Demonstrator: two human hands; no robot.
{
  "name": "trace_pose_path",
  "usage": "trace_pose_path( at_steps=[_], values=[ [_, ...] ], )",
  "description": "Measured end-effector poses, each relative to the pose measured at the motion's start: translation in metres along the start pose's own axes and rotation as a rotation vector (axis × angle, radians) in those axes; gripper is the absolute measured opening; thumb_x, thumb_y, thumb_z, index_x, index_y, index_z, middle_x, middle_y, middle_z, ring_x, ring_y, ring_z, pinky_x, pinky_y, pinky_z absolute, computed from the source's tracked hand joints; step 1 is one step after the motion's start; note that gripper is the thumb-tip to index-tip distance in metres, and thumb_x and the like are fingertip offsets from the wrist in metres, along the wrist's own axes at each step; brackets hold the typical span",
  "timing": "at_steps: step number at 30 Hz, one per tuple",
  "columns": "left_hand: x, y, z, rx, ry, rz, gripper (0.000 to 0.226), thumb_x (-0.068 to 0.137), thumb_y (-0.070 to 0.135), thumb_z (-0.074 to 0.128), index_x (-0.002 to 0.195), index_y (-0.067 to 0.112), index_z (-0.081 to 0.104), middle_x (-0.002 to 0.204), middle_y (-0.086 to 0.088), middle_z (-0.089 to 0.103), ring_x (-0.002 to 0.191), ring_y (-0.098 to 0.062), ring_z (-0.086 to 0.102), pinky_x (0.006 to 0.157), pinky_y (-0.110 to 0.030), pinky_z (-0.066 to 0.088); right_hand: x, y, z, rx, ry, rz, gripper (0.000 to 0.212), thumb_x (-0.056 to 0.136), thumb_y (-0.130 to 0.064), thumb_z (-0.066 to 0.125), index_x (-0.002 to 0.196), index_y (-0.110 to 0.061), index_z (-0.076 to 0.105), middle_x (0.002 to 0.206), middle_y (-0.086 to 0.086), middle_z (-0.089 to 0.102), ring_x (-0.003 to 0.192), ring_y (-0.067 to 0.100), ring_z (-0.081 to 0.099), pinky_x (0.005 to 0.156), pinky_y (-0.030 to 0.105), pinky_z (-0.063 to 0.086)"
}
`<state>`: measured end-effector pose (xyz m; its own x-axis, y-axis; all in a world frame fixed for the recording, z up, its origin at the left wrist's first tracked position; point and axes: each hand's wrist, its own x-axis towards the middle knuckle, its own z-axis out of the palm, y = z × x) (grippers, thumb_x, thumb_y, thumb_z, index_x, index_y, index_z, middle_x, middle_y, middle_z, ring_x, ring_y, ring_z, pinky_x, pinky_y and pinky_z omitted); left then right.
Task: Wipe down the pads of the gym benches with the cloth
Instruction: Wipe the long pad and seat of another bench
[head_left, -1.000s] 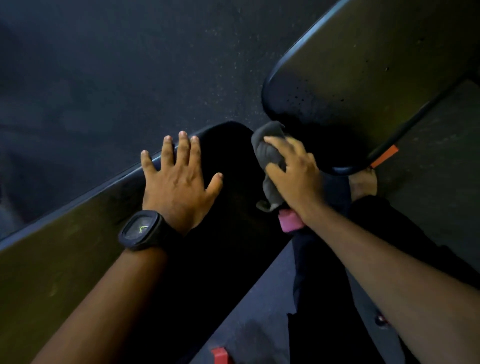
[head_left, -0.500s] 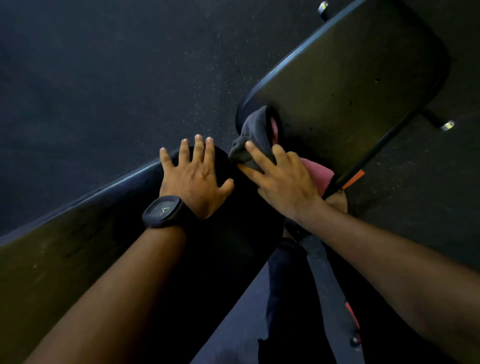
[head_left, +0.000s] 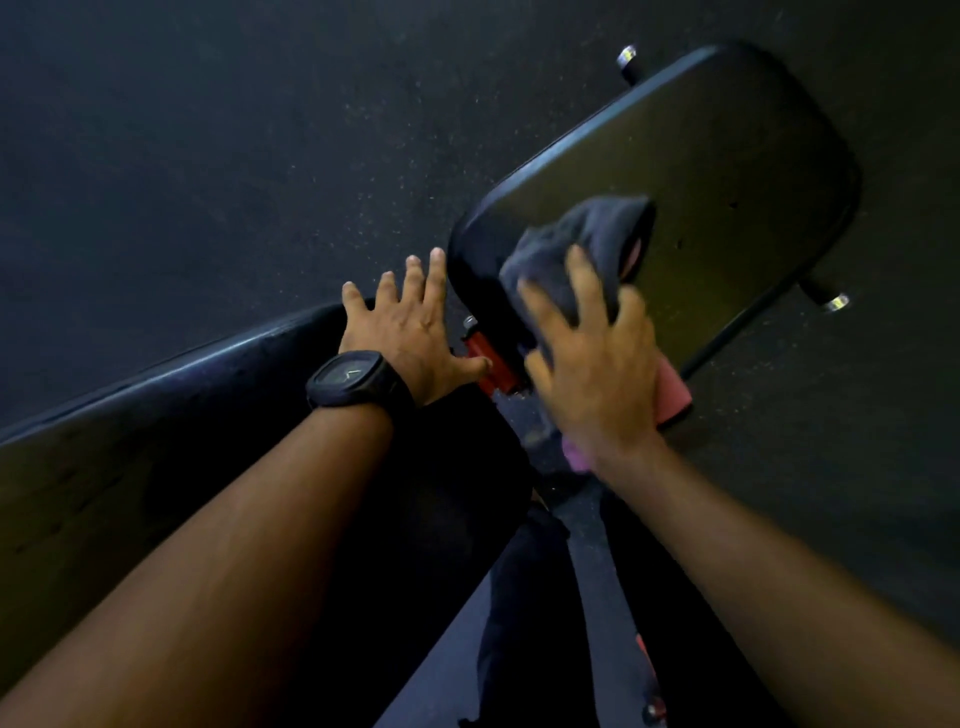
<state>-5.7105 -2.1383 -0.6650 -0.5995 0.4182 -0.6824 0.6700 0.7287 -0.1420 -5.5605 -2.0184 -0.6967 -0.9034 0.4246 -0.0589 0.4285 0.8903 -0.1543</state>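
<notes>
Cloth (head_left: 582, 244) pressed by right hand (head_left: 597, 364) — near rounded end of pad (head_left: 727, 156).

Dark grey cloth (head_left: 576, 249) — black pad (head_left: 727, 171) — speckled floor (head_left: 260, 156)

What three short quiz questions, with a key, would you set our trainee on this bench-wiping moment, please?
1. Multiple choice: which hand presses the cloth onto the short pad? A) left B) right C) both
2. True or false: the left hand is curled round the cloth.
3. Fill the gap: the black watch sits on the ___ wrist.

Key
1. B: the right hand lies on the cloth with fingers spread.
2. False: it rests flat, fingers spread, on the end of the long pad, apart from the cloth.
3. left
</notes>
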Motion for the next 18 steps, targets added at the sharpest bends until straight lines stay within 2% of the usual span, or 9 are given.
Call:
trace_pose_path(
  at_steps=[3, 5, 7, 10, 13, 15, 16, 18],
  values=[
    [0.005, 0.005, 0.003, -0.036, -0.007, 0.046, 0.128, 0.072, 0.085, 0.050, 0.154, 0.019, -0.023, 0.167, -0.006, -0.001, 0.153, -0.030, 0.010, 0.117, -0.063, 0.011, -0.023, -0.015, 0.012, 0.068, -0.004, -0.241, 0.049, 0.088, -0.032, 0.060, 0.137, -0.033, 0.058, 0.154, 0.008, 0.046, 0.104, 0.037, 0.055, 0.072, 0.038, 0.044],
    [0.010, 0.004, 0.006, -0.027, -0.008, 0.043, 0.130, 0.073, 0.080, 0.057, 0.155, 0.014, -0.021, 0.167, -0.010, -0.001, 0.152, -0.031, 0.012, 0.117, -0.061, 0.015, 0.005, -0.021, 0.018, 0.046, -0.038, -0.419, 0.039, 0.090, -0.030, 0.054, 0.128, -0.033, 0.064, 0.155, 0.006, 0.045, 0.103, 0.035, 0.056, 0.071, 0.038, 0.044],
    [0.018, -0.003, 0.002, -0.108, 0.033, -0.026, 0.129, 0.076, 0.073, 0.061, 0.155, 0.009, -0.017, 0.166, -0.014, 0.002, 0.150, -0.032, 0.019, 0.116, -0.057, 0.025, 0.043, -0.025, 0.016, -0.002, -0.053, -0.523, 0.034, 0.091, -0.034, 0.058, 0.124, -0.035, 0.065, 0.156, 0.005, 0.043, 0.104, 0.034, 0.056, 0.071, 0.038, 0.044],
    [0.030, -0.007, -0.008, -0.291, 0.051, -0.080, 0.140, 0.066, 0.074, 0.071, 0.154, 0.016, -0.021, 0.167, -0.008, 0.004, 0.151, -0.028, 0.019, 0.117, -0.057, 0.025, 0.084, -0.006, 0.004, 0.015, -0.001, -0.382, 0.044, 0.089, -0.035, 0.062, 0.132, -0.035, 0.061, 0.154, 0.007, 0.046, 0.106, 0.037, 0.057, 0.072, 0.041, 0.047],
    [0.031, 0.003, -0.007, -0.293, 0.033, 0.014, 0.148, 0.056, 0.080, 0.074, 0.154, 0.022, -0.022, 0.168, -0.004, 0.001, 0.152, -0.024, 0.013, 0.118, -0.058, 0.021, 0.085, 0.028, -0.008, 0.075, 0.034, 0.007, 0.060, 0.088, -0.039, 0.060, 0.146, -0.038, 0.045, 0.161, 0.005, 0.033, 0.116, 0.036, 0.050, 0.083, 0.041, 0.045],
    [0.031, 0.008, -0.005, -0.325, 0.022, 0.076, 0.150, 0.054, 0.078, 0.075, 0.154, 0.023, -0.023, 0.168, -0.002, -0.004, 0.153, -0.022, 0.008, 0.119, -0.058, 0.020, 0.057, 0.031, -0.009, 0.089, 0.072, 0.168, 0.063, 0.089, -0.041, 0.058, 0.149, -0.038, 0.040, 0.161, 0.006, 0.030, 0.118, 0.035, 0.047, 0.088, 0.040, 0.045],
    [0.031, 0.010, -0.006, -0.341, 0.009, 0.093, 0.153, 0.052, 0.079, 0.076, 0.154, 0.022, -0.024, 0.167, -0.001, -0.007, 0.154, -0.021, 0.005, 0.120, -0.058, 0.019, 0.039, 0.026, -0.006, 0.081, 0.059, 0.169, 0.065, 0.088, -0.043, 0.056, 0.150, -0.039, 0.037, 0.161, 0.007, 0.029, 0.119, 0.035, 0.045, 0.089, 0.041, 0.046],
    [0.031, 0.012, -0.006, -0.338, -0.011, 0.099, 0.160, 0.047, 0.083, 0.075, 0.153, 0.019, -0.026, 0.166, -0.001, -0.015, 0.154, -0.020, -0.001, 0.121, -0.057, 0.017, 0.003, 0.010, 0.001, 0.065, 0.012, 0.056, 0.069, 0.086, -0.047, 0.054, 0.152, -0.039, 0.036, 0.161, 0.006, 0.031, 0.119, 0.036, 0.043, 0.087, 0.042, 0.045]
  ],
)
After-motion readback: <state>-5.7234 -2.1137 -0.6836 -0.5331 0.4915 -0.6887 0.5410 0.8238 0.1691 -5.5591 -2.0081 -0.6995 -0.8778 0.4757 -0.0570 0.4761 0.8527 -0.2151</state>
